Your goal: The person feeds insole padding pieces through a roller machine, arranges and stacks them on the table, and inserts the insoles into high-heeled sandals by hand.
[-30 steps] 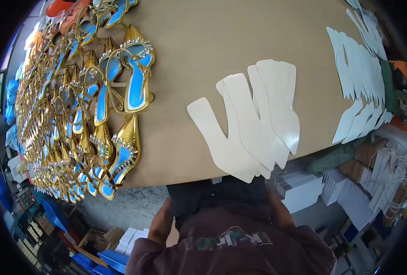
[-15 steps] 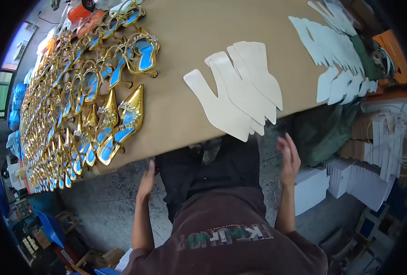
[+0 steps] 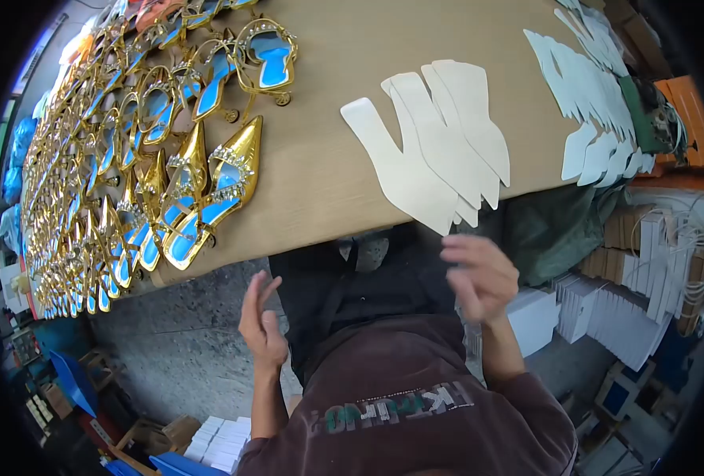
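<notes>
My left hand (image 3: 262, 321) is raised below the table edge, fingers apart and nothing in it. On the other side, my right hand (image 3: 483, 276) hovers just below the tips of the cream insole pieces, slightly blurred, with its fingers spread and holding nothing. Those insole pieces (image 3: 427, 147) lie overlapped in a fan on the brown table (image 3: 320, 182), their pointed ends towards me. Gold sandals (image 3: 225, 186) with blue insoles and jewelled straps stand in rows at the left, nearest to my left hand.
Pale insole pieces (image 3: 586, 95) lie in rows at the table's right end, beside a dark green cloth (image 3: 546, 238). White stacked sheets (image 3: 613, 313) stand on the floor at the right. A blue chair (image 3: 74, 381) and white boxes (image 3: 221, 440) are at the lower left.
Both hands, hidden at first, have come into view and risen towards the table edge. My right hand has moved inward, near the cream pieces. The camera view has shifted.
</notes>
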`<state>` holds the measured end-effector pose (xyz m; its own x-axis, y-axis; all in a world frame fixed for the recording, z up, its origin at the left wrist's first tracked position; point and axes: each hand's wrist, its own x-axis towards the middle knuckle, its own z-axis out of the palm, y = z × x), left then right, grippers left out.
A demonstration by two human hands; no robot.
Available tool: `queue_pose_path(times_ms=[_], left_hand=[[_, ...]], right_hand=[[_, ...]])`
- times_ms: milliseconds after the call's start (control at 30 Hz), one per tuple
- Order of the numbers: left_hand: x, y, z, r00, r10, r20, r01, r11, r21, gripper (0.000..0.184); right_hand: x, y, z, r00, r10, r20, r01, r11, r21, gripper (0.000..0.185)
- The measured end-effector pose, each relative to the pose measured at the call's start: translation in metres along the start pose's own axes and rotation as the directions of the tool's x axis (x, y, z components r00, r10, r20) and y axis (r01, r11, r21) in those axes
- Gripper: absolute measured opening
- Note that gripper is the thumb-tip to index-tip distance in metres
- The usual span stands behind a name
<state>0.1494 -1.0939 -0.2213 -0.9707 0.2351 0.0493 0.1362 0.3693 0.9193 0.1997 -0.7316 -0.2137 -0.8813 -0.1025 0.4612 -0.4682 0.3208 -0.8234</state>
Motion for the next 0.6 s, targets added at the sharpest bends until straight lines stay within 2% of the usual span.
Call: queue_pose_path(times_ms=[33, 67, 100, 133, 200, 233, 267, 300, 367, 400, 467, 533, 600], left_hand=[[0.009, -0.001, 0.0, 0.996, 0.003, -0.09, -0.013, 0.994, -0.111, 0.05], [0.018, -0.002, 0.001, 1.0, -0.028, -0.012, 0.025, 0.985, -0.171, 0.05], [0.026, -0.002, 0.002, 0.996, -0.06, 0.065, 0.073, 0.972, -0.225, 0.05], [0.036, 0.002, 0.01, 0.973, -0.102, 0.208, 0.175, 0.913, -0.369, 0.051], [0.054, 0.016, 0.048, 0.902, -0.157, 0.402, 0.393, 0.686, -0.613, 0.087], [0.038, 0.016, 0.066, 0.894, -0.107, 0.435, 0.373, 0.715, -0.591, 0.096], [0.025, 0.016, 0.084, 0.884, -0.054, 0.464, 0.346, 0.743, -0.573, 0.104], [0.038, 0.049, 0.095, 0.74, 0.194, 0.644, 0.501, 0.48, -0.72, 0.119], [0.054, 0.07, 0.071, 0.638, 0.365, 0.678, 0.524, 0.439, -0.73, 0.131], [0.057, 0.075, 0.064, 0.656, 0.346, 0.671, 0.522, 0.435, -0.734, 0.131], [0.062, 0.083, 0.049, 0.747, 0.354, 0.563, 0.469, 0.319, -0.823, 0.139], [0.071, 0.087, 0.043, 0.826, 0.379, 0.418, 0.37, 0.194, -0.908, 0.147], [0.073, 0.091, 0.051, 0.882, 0.232, 0.41, 0.311, 0.367, -0.877, 0.139]], right_hand=[[-0.008, 0.003, 0.001, 0.99, 0.091, -0.108, -0.114, 0.965, -0.234, 0.032], [0.02, -0.008, 0.012, 0.925, 0.273, -0.264, -0.309, 0.945, -0.106, 0.042], [0.051, -0.022, 0.029, 0.806, 0.453, -0.381, -0.47, 0.881, 0.053, 0.052], [0.056, -0.025, 0.042, 0.804, 0.46, -0.376, -0.473, 0.879, 0.063, 0.052], [0.062, -0.033, 0.066, 0.971, 0.148, -0.185, -0.177, 0.972, -0.152, 0.06], [0.072, -0.044, 0.082, 0.996, 0.09, 0.021, -0.08, 0.958, -0.275, 0.064], [0.082, -0.051, 0.094, 0.972, 0.043, 0.232, 0.048, 0.926, -0.374, 0.07], [0.089, -0.043, 0.088, 0.97, 0.026, 0.241, 0.066, 0.928, -0.367, 0.07], [0.1, -0.019, 0.061, 0.998, -0.059, -0.017, 0.034, 0.757, -0.653, 0.075], [0.098, -0.018, 0.055, 0.998, -0.056, -0.001, 0.043, 0.77, -0.636, 0.075], [0.096, -0.02, 0.046, 0.985, 0.111, -0.133, -0.151, 0.926, -0.345, 0.078], [0.106, -0.019, 0.04, 0.939, 0.285, -0.192, -0.296, 0.955, -0.03, 0.084], [0.108, -0.043, 0.094, 0.92, 0.364, -0.147, -0.294, 0.887, 0.357, 0.091]])
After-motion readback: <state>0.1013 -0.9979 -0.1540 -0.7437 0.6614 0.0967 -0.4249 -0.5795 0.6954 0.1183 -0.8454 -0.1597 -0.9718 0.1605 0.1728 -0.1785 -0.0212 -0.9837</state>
